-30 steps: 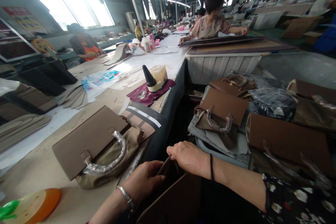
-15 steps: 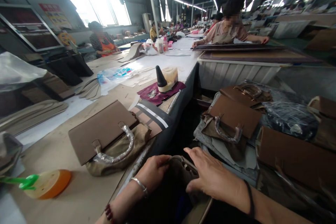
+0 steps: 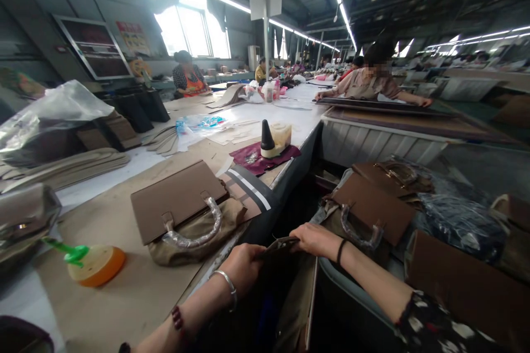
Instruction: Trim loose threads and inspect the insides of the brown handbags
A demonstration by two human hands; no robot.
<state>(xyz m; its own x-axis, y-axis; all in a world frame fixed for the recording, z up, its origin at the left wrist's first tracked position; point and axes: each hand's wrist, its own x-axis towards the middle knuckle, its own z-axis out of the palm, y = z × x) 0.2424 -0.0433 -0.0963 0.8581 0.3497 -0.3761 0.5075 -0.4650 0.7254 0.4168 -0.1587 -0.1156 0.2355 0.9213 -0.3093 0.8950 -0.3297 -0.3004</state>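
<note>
The left hand [image 3: 244, 269] and right hand [image 3: 315, 240] have their fingers [image 3: 300, 234] clenched on what looks like the rim [image 3: 282, 244] of a brown bag [image 3: 296, 303], held in shadow beside the tabletop [image 3: 143, 300]; a handbag [image 3: 178, 198] with a plastic-wrapped handle [image 3: 217, 218] lies on the tabletop near the left hand

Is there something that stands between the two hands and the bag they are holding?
Nothing visible: the left hand and right hand each grip the bag edge directly. The handbag on the table lies left of it, not in between.
</note>
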